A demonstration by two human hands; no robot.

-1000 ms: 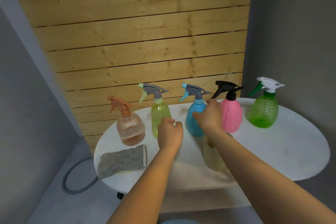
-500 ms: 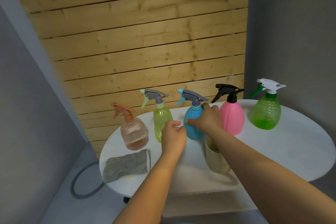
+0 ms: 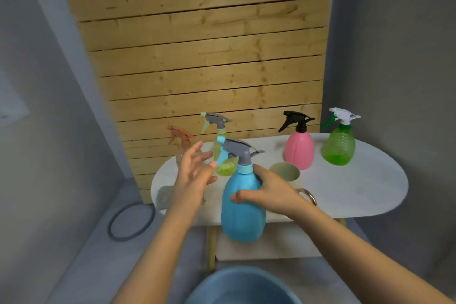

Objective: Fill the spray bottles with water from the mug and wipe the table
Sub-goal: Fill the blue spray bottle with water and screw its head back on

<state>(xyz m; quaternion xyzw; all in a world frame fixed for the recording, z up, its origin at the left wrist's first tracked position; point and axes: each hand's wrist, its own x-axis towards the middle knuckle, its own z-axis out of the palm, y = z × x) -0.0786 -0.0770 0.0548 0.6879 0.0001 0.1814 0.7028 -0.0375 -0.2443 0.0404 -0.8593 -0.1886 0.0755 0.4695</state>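
the right hand [image 3: 269,192] has lifted the blue bottle [image 3: 243,207] off the table [image 3: 357,187], fingers wrapped around it, while the left hand [image 3: 195,175], fingers spread and empty, nears its spray head [image 3: 240,152], likely to unscrew it.

Five spray bottles: blue [image 3: 243,207], pink [image 3: 299,150], green [image 3: 339,145], yellow [image 3: 223,155], brown [image 3: 181,145]; one mug [image 3: 286,173], one table [image 3: 357,187].

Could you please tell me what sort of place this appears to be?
Probably a staged indoor corner: a white oval table against a wooden slat wall, grey walls, and a blue basin on the floor.
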